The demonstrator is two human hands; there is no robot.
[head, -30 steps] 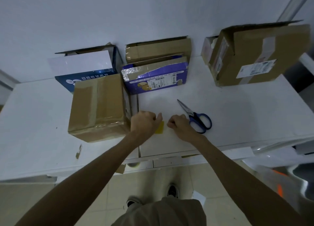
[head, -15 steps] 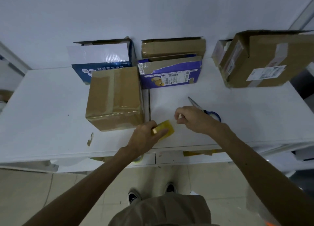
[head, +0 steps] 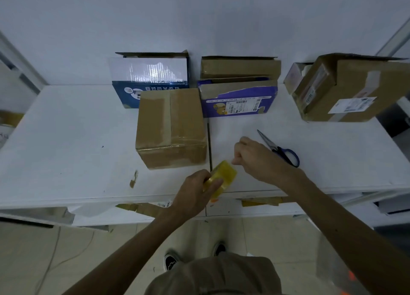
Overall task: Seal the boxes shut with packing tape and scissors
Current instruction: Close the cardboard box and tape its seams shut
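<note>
Centrally, L hand (head: 195, 192) grips glossy yellow tape roll (head: 225, 174), R hand (head: 257, 159) curled, hold unclear

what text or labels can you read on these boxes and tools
Blue box: white print, upside down, too blurred to read.
Purple box: barcode label, print too small to read.
Right brown box: shipping label and side sticker, both too small to read.
Front brown box, tape roll, scissors: no text visible.

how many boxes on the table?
6: taped brown cardboard box front; blue-and-white box behind it; purple box centre, open brown box behind; large brown box right, pale box half hidden behind.
</note>
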